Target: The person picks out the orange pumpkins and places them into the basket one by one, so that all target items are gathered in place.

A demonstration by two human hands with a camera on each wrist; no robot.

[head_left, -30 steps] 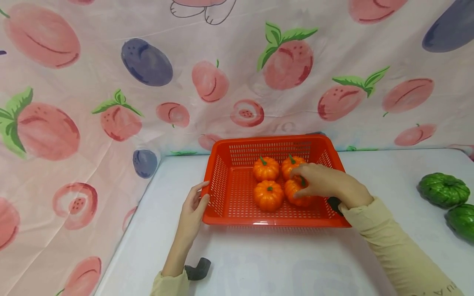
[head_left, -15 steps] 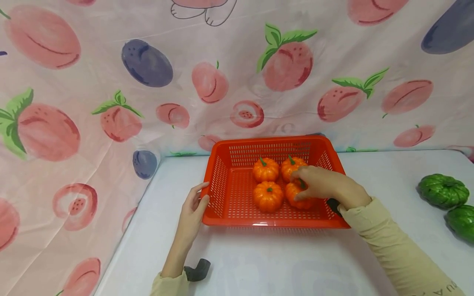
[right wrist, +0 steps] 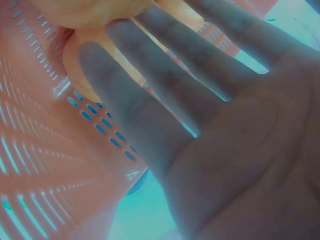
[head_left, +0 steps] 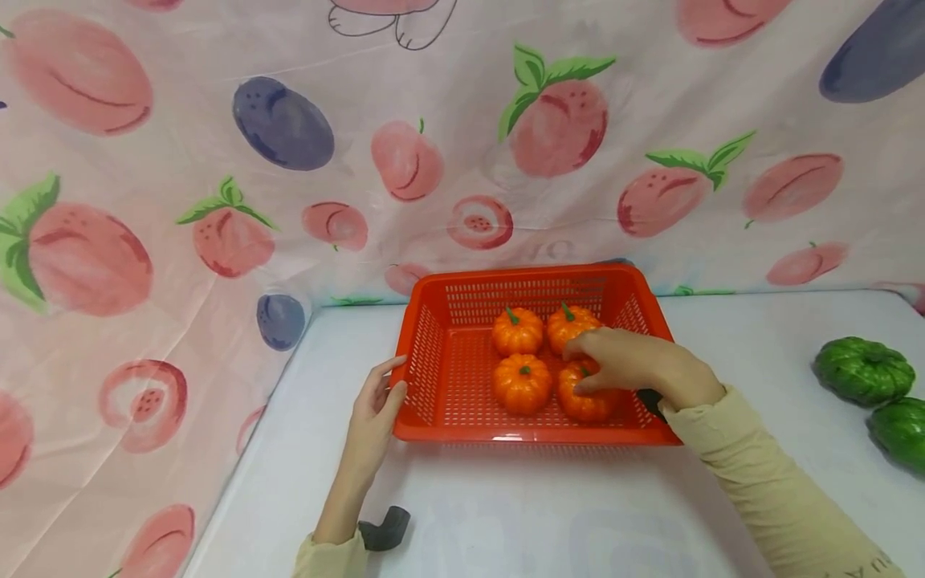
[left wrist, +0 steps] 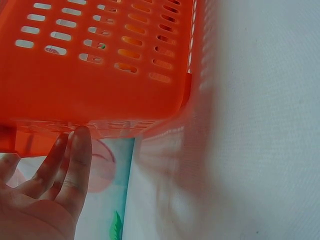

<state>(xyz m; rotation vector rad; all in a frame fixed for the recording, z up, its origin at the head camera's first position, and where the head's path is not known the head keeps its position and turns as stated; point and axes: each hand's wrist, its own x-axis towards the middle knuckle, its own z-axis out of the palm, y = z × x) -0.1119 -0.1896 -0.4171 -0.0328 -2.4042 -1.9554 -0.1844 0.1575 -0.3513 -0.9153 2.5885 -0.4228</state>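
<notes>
A red-orange plastic basket (head_left: 538,434) with slotted walls stands on the white table. Inside sit several small orange pumpkins; one front pumpkin (head_left: 523,385) is left of another pumpkin (head_left: 587,401) under my right hand. My right hand (head_left: 636,361) hovers over that right pumpkin, its fingers and thumb spread apart around the top. From the right wrist, the fingers (right wrist: 185,65) look straight, with tips close to an orange pumpkin (right wrist: 90,12); contact is unclear. My left hand (head_left: 376,401) touches the basket's left rim. In the left wrist view its fingers (left wrist: 77,160) are extended against the basket.
Two dark green pumpkin-like vegetables, one (head_left: 864,371) behind the other (head_left: 899,433), lie on the table at the far right. Behind the basket hangs a fruit-printed curtain (head_left: 448,96). White table surface (head_left: 506,514) stretches in front of the basket.
The front right pumpkin has shifted slightly toward the near side of the basket and settled lower. My right hand has moved only slightly; the left hand stays at the rim.
</notes>
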